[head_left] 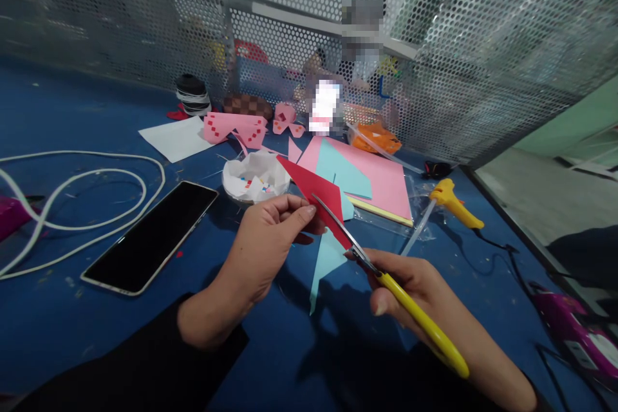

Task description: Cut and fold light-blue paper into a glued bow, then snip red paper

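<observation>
My left hand (270,238) is closed in a pinch on a red paper piece (313,193), held above the blue table (87,322). My right hand (415,296) grips yellow-handled scissors (386,280), whose blades lie along the red paper's lower right edge. A light blue paper strip (326,261) hangs or lies just beneath the red paper, between the two hands.
A dark phone (152,235) lies left of my hands, beside a looped white cable (72,206). Behind are a white bowl of scraps (253,177), pink and blue sheets (371,183), a yellow glue gun (454,203), pink cut-outs (234,127). Perforated metal screens (483,45) wall the back; a person sits behind them.
</observation>
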